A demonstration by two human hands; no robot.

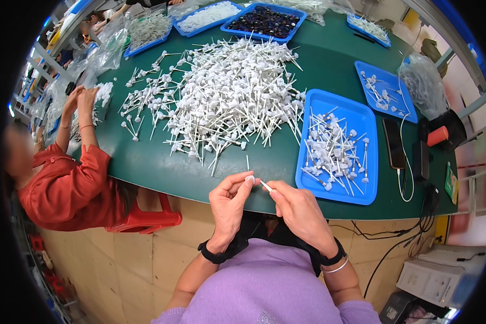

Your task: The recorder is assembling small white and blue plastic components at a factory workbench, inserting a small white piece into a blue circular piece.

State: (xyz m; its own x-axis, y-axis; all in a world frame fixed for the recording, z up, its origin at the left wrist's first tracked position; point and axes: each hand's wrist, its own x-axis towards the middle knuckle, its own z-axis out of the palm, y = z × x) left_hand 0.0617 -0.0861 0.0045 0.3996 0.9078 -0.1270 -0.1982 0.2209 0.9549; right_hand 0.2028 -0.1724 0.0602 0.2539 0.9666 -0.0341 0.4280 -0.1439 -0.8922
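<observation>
White pieces (250, 179), seemingly one per hand (301, 209); six blue trays (359, 114).

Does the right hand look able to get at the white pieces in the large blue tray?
Probably yes. The right hand is close to the open tray, and nothing appears to block the white pieces, though its fingers are holding a white stick.

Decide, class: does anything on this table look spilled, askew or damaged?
Nothing stands out as damaged. Slightly untidy: a few white-headed sticks lie strewn on the green table, left of the main heap.
</observation>
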